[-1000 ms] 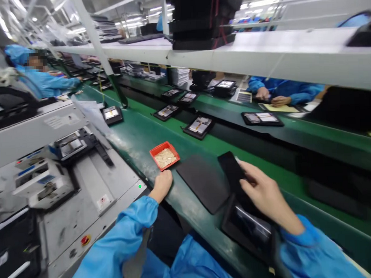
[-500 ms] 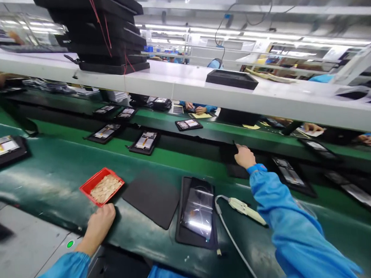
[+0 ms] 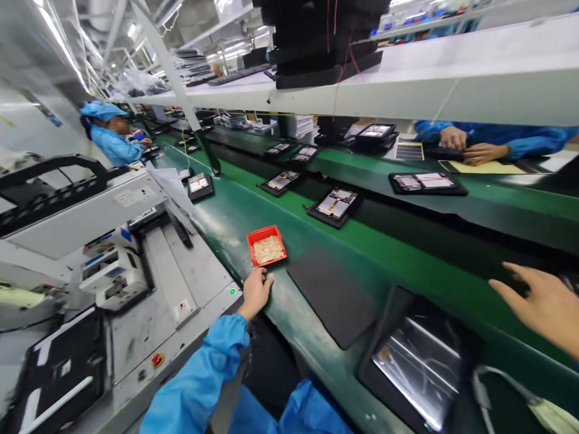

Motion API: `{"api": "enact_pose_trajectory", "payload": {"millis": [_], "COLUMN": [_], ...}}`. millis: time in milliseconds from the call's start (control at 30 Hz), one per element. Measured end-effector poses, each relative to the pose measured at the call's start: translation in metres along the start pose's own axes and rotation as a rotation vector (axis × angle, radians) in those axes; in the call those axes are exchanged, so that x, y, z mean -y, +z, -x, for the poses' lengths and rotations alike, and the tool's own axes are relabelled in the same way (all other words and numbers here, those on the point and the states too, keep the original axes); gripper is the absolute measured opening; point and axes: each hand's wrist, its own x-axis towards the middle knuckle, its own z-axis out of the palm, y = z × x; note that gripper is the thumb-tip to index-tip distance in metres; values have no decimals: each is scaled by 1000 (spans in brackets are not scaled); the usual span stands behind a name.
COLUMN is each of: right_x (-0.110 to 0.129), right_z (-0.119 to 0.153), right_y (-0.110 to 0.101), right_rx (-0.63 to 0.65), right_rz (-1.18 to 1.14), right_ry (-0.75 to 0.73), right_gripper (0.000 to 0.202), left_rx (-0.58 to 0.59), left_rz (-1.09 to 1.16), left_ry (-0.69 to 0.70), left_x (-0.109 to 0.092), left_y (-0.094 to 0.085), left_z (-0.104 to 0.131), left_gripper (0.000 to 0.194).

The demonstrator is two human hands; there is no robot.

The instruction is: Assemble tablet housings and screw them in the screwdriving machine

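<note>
My left hand [image 3: 256, 292] rests at the bench edge, touching the near side of a red tray [image 3: 268, 263] of small beige pieces. Its fingers are partly curled, and I cannot make out anything in them. Over the green belt at the right, my right hand [image 3: 546, 306] has its fingers spread and holds nothing. Between my hands lie a dark flat mat [image 3: 331, 296] and a glossy screen panel [image 3: 418, 364] on a black pad. A cable with a pale handle [image 3: 557, 416] is at the lower right.
Open tablets, one of them nearby [image 3: 335, 204], sit along the belt. A white shelf [image 3: 456, 91] crosses above, bearing stacked black trays [image 3: 324, 42]. At left stands a grey machine [image 3: 145, 310]. One person [image 3: 113, 137] sits far left; another person's hands [image 3: 477, 148] work across the belt.
The view has swung left, bringing in the machine and a seated person. My right hand has let go of the dark item at its fingertips and its fingers are spread. My left hand stays by the tray.
</note>
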Motion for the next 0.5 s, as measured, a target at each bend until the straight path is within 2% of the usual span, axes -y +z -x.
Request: {"api": "enact_pose_trajectory", "payload": {"millis": [167, 300, 400, 500], "right_x": [31, 50, 56, 55], "right_z": [40, 75, 93, 99], "right_y": [3, 5, 12, 15], "right_rx": [-7, 200, 392, 503], "right_rz": [147, 206, 482, 596], "right_ry": [16, 34, 77, 187], "right_gripper": [37, 44, 43, 40], "left_rx": [10, 44, 66, -30], "left_rz": [46, 43, 46, 24], "left_ry": [-13, 36, 139, 250], "left_x": [-13, -11, -12, -25], "left_y": [4, 3, -3, -22], "left_z": [-9, -2, 11, 15], "left_gripper": [17, 23, 25, 29]}}
